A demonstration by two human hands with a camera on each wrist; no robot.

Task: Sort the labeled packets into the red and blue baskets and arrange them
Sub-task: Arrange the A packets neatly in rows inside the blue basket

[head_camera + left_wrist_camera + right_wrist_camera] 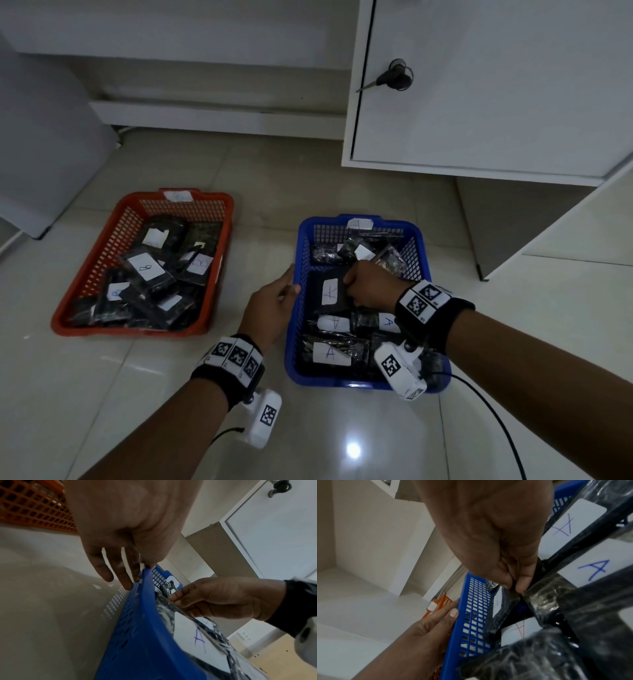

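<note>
Right hand [368, 284]: clenched on a black packet [330, 291] marked A, pinched at its upper right edge; the packet is held just left of and below the knuckles, inside the blue basket [419, 240].
Left hand [274, 305]: fingers laid nearly straight along the blue basket's left rim, thumb at the rim; nothing is gripped.
Blue basket: lower centre-right of the head view, filled with packets labelled A.
Red basket [219, 274]: left of centre, apart from both hands, filled with packets labelled B.
Floor [137, 394]: pale glossy tiles under both baskets.
</note>
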